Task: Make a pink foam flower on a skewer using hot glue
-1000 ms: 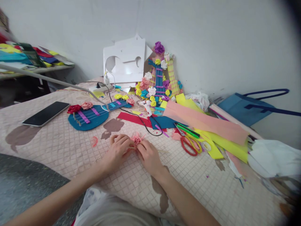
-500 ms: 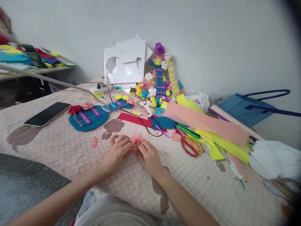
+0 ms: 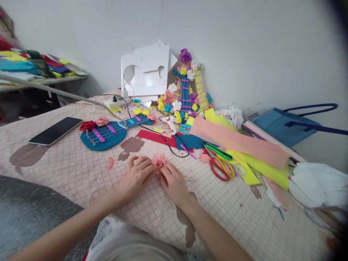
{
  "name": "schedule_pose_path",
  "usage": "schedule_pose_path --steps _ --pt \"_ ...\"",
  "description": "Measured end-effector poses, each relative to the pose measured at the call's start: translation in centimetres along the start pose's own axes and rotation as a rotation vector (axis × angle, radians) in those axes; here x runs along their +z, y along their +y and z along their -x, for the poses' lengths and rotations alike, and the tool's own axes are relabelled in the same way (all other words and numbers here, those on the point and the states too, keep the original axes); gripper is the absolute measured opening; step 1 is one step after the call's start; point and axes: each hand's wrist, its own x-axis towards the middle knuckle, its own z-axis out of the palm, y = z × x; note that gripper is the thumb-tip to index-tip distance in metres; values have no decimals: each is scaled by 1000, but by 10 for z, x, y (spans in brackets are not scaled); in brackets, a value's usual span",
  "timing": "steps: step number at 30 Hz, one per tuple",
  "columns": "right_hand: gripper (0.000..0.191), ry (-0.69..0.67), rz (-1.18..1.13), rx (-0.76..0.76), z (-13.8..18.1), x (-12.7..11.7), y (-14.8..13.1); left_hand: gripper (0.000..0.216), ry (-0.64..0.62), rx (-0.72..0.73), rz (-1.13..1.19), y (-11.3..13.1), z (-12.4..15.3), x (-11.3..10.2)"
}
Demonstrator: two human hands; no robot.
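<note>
Low over the tablecloth, a pink crepe paper flower point(image 3: 160, 162) sits between my two hands. My left hand point(image 3: 140, 170) pinches its left side, with fingers curled. On the other side my right hand point(image 3: 173, 179) has its fingertips closed on the flower's base. A thin wooden stick point(image 3: 191, 178) pokes out to the right of my right hand. Just left of my hands lies a small curl of pink scraps point(image 3: 110, 163). Beyond them is a blue toy guitar point(image 3: 108, 135) with strings, purple strips and paper flowers on it.
Red-handled scissors point(image 3: 219, 169), a green cutter point(image 3: 219, 151) and coloured paper sheets point(image 3: 239, 139) lie to the right. A white glue gun point(image 3: 170, 124) with a black cord stands further back. A phone point(image 3: 56, 131) rests at left. Flower-covered guitars point(image 3: 185, 94) lean on the wall.
The stick beside my right hand shows slightly further out to the right. Both hands keep their grip on the pink flower in nearly the same place.
</note>
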Motion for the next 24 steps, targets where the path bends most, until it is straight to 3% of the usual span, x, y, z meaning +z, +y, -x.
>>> schedule_pose_path --steps 12,24 --pt "13 -7 -8 -11 0 -1 1 13 69 121 16 0 -1 2" --pt "15 12 -7 -16 1 -1 0 16 95 110 -45 0 1 2"
